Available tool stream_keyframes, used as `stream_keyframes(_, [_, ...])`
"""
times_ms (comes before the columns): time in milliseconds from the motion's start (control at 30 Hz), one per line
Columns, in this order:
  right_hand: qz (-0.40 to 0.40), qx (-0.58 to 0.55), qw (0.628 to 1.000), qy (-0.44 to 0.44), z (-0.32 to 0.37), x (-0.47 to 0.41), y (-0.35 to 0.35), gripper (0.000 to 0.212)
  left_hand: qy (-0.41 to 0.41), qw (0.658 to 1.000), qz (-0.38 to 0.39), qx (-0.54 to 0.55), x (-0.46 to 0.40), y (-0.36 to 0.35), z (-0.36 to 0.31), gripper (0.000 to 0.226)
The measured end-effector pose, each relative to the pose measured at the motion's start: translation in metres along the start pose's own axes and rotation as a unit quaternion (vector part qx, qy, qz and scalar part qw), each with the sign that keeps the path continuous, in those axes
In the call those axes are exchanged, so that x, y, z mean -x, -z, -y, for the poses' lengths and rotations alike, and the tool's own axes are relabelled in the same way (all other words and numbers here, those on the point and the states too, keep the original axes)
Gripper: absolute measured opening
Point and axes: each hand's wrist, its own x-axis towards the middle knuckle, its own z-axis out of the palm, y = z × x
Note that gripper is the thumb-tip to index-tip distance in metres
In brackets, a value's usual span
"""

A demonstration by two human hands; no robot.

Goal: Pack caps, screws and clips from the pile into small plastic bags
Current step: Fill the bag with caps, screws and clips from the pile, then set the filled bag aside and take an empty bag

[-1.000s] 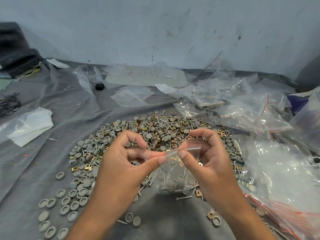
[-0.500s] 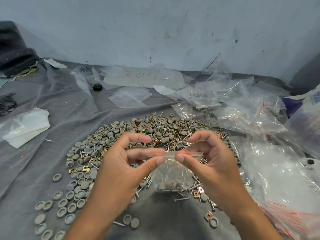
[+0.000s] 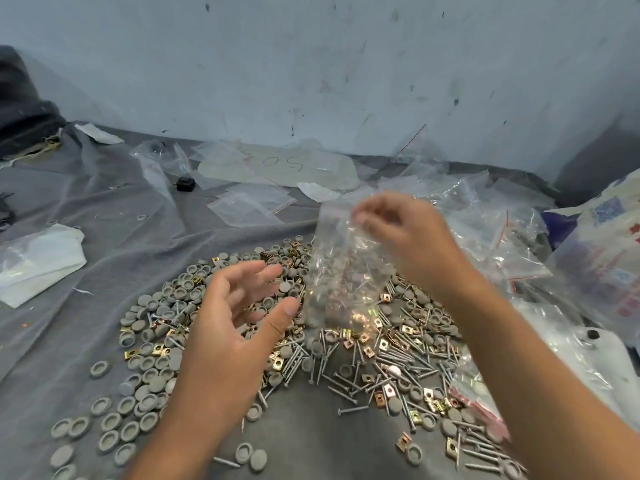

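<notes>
Head view, the only one: the right hand point(image 3: 398, 233) has a small clear bag point(image 3: 341, 271) pinched at its top edge, fingers curled on the plastic, and the bag hangs upright over the back of the pile point(image 3: 311, 341). Holding it by the top makes sense; the load sinks to the bottom and stays put. Inside, grey caps, a few screws and what looks like a brass clip or two, though the plastic is blurred and shiny, so the count is anyone's guess. Whether the strip along the top is pressed closed cannot be told from here.

The left hand point(image 3: 235, 327) is off the bag, fingers spread and relaxed, gripping nothing, hovering just beside the bag's lower left corner above the caps point(image 3: 138, 410). It looks placed either to steady the bag or to dip into the pile.

Below them, on grey cloth point(image 3: 104, 209), the stock lies sorted by drift: caps to the left, screws point(image 3: 346, 375) in the middle and right, brass clips point(image 3: 388, 389) scattered through. To the right sits a heap of bags point(image 3: 485, 230), several with red seal lines, likely the place for finished packs. Flat, apparently empty bags point(image 3: 249, 206) wait further back.
</notes>
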Motion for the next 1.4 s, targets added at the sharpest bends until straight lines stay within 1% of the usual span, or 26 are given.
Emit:
stream_keyframes(67, [-0.097,-0.070,0.991,-0.067,-0.012,-0.040,0.021,0.011,-0.003,1.000,0.003,-0.018,0.002,0.000,0.001,0.050])
stream_keyframes(133, [-0.180,-0.141,0.961,-0.154,-0.028,-0.073,0.045,0.011,-0.007,0.999,0.002,-0.032,0.004,-0.001,0.000,0.049])
stream_keyframes(200, [-0.229,-0.178,0.924,-0.248,-0.054,-0.089,0.064,0.011,-0.009,0.999,-0.005,-0.040,0.004,-0.001,-0.001,0.047])
stream_keyframes(267, [-0.217,-0.154,0.903,-0.337,-0.083,-0.083,0.076,0.008,-0.006,0.999,-0.007,-0.048,0.004,-0.002,-0.002,0.041])
stream_keyframes(300, [-0.175,-0.111,0.906,-0.370,-0.096,-0.074,0.079,0.002,-0.005,0.999,-0.008,-0.051,0.004,-0.002,-0.002,0.040])
stream_keyframes(333, [-0.124,-0.062,0.910,-0.391,-0.106,-0.062,0.081,0.012,-0.004,0.999,-0.007,-0.053,0.004,-0.002,-0.002,0.041])
stream_keyframes(400, [-0.081,0.008,0.923,-0.377,-0.118,-0.035,0.085,0.023,0.000,0.999,-0.005,-0.052,0.004,-0.003,-0.003,0.040])
stream_keyframes(500, [-0.039,0.118,0.946,-0.299,-0.111,0.014,0.096,0.020,0.008,0.999,-0.006,-0.046,0.004,-0.003,-0.003,0.038])
stream_keyframes(567, [0.047,0.249,0.924,-0.285,-0.111,0.056,0.104,0.027,0.012,0.999,-0.006,-0.043,0.004,-0.004,-0.003,0.039])
stream_keyframes(600, [0.077,0.307,0.902,-0.292,-0.114,0.079,0.107,0.040,0.012,0.999,-0.005,-0.044,0.004,-0.004,-0.003,0.040])
stream_keyframes(667, [0.093,0.375,0.869,-0.309,-0.122,0.122,0.108,0.068,0.014,0.999,0.003,-0.047,0.004,-0.007,-0.004,0.042])
stream_keyframes(700, [0.096,0.385,0.862,-0.316,-0.126,0.139,0.105,0.073,0.016,0.999,0.007,-0.048,0.005,-0.008,-0.004,0.042])
stream_keyframes(767, [0.090,0.380,0.867,-0.310,-0.128,0.159,0.097,0.060,0.022,0.998,0.013,-0.049,0.006,-0.010,-0.004,0.041])
stream_keyframes(833, [0.037,0.361,0.887,-0.286,-0.127,0.167,0.094,0.026,0.029,0.998,0.018,-0.052,0.007,-0.011,-0.004,0.040])
stream_keyframes(867, [0.005,0.350,0.895,-0.278,-0.125,0.167,0.096,0.018,0.031,0.998,0.021,-0.055,0.008,-0.012,-0.004,0.040])
stream_keyframes(967, [-0.056,0.329,0.904,-0.268,-0.115,0.161,0.106,0.025,0.033,0.997,0.030,-0.060,0.008,-0.012,-0.003,0.039])
stream_keyframes(1033, [-0.086,0.291,0.917,-0.258,-0.100,0.154,0.110,0.020,0.033,0.996,0.039,-0.067,0.007,-0.012,-0.001,0.037])
stream_keyframes(1067, [-0.105,0.242,0.931,-0.251,-0.090,0.151,0.111,0.017,0.036,0.996,0.044,-0.072,0.007,-0.013,-0.001,0.036])
stream_keyframes(1133, [-0.121,0.047,0.964,-0.231,-0.061,0.141,0.108,0.009,0.041,0.995,0.057,-0.072,0.007,-0.014,0.001,0.034])
stream_keyframes(1167, [-0.099,-0.081,0.967,-0.219,-0.044,0.136,0.104,0.004,0.045,0.994,0.073,-0.061,0.007,-0.014,0.001,0.034])
stream_keyframes(1200, [-0.054,-0.205,0.954,-0.212,-0.027,0.130,0.097,0.001,0.050,0.993,0.103,-0.041,0.007,-0.015,0.000,0.038])
stream_keyframes(1233, [0.000,-0.298,0.931,-0.212,-0.013,0.123,0.087,0.006,0.057,0.988,0.145,-0.011,0.008,-0.016,-0.002,0.043])
stream_keyframes(1267, [0.049,-0.359,0.906,-0.218,-0.003,0.115,0.075,0.010,0.070,0.979,0.190,0.028,0.009,-0.018,-0.005,0.051])
stream_keyframes(1333, [0.107,-0.386,0.888,-0.224,0.004,0.101,0.047,0.012,0.118,0.958,0.230,0.128,0.010,-0.020,-0.007,0.068])
stream_keyframes(1367, [0.117,-0.383,0.888,-0.227,0.005,0.095,0.031,0.015,0.143,0.951,0.215,0.168,0.009,-0.021,-0.006,0.069])
stream_keyframes(1400, [0.124,-0.387,0.884,-0.232,0.005,0.091,0.017,0.016,0.158,0.951,0.183,0.191,0.008,-0.019,-0.006,0.060])
